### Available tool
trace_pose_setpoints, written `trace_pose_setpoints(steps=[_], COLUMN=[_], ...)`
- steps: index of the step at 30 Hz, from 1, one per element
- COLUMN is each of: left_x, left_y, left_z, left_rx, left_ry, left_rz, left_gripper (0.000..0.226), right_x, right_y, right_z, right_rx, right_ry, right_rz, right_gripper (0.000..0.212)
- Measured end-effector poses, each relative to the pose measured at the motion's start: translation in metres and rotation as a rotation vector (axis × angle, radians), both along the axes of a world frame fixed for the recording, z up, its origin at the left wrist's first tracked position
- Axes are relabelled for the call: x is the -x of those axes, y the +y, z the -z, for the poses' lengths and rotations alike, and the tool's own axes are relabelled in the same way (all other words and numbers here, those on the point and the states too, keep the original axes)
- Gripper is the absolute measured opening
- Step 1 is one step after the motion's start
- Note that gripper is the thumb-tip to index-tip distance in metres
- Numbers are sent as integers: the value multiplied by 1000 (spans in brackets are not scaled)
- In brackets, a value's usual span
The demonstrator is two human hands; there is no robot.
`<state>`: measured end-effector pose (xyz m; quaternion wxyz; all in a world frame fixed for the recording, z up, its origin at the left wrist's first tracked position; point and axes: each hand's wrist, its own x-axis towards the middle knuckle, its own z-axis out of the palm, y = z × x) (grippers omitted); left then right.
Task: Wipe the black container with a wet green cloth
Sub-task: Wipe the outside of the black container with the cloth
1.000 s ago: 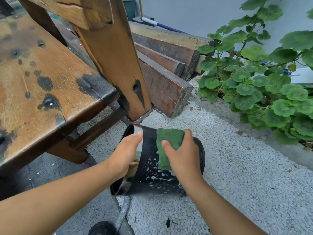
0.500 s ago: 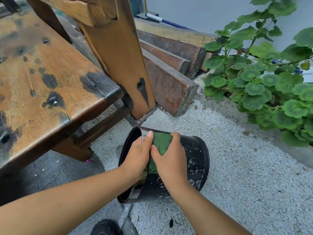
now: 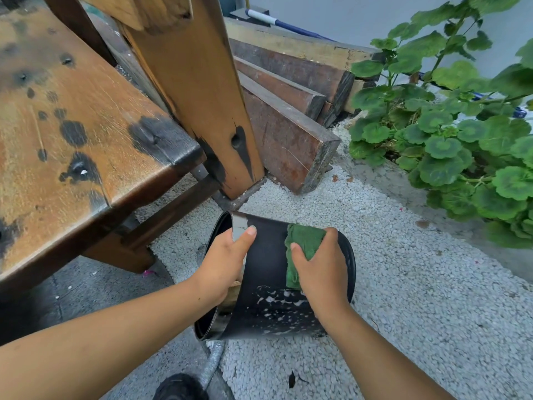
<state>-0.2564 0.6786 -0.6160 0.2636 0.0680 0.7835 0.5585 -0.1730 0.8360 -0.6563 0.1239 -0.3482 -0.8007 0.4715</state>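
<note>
Outdoors on pale gravel, beside a stained wooden surface, stacked timber beams and a leafy green plant. Black container tipped on its side above the gravel, long axis running left to right, open mouth facing left toward the surface, base toward the plant. White flecks across its lower side. Left hand closed over the rim at the mouth, fingers hidden, thumb out along the outer wall. Right hand pressing the green cloth flat against the container's upper side near the base, fingers curled over the cloth
</note>
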Motion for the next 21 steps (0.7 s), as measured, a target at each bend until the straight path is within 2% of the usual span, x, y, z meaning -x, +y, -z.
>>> trace_pose_setpoints(steps=[9,15,18,21], left_x=[18,24,27,26], left_y=[-10,-6,-1,-10], left_z=[2,-5,-13,-11], left_rx=[3,49,78,43], left_ry=[-52,-114,-101,-259], left_rz=[-31,0,22,51], left_gripper=[31,35,29,18], right_x=[-8,-11,-11,-10], right_y=[27,34,36,38], right_z=[21,23,21,19], right_rx=[-52,-49,-32,-23], right_ry=[-135,-159,-167,-176], right_rz=[76,93,103,106], right_gripper=[35,35,36,34])
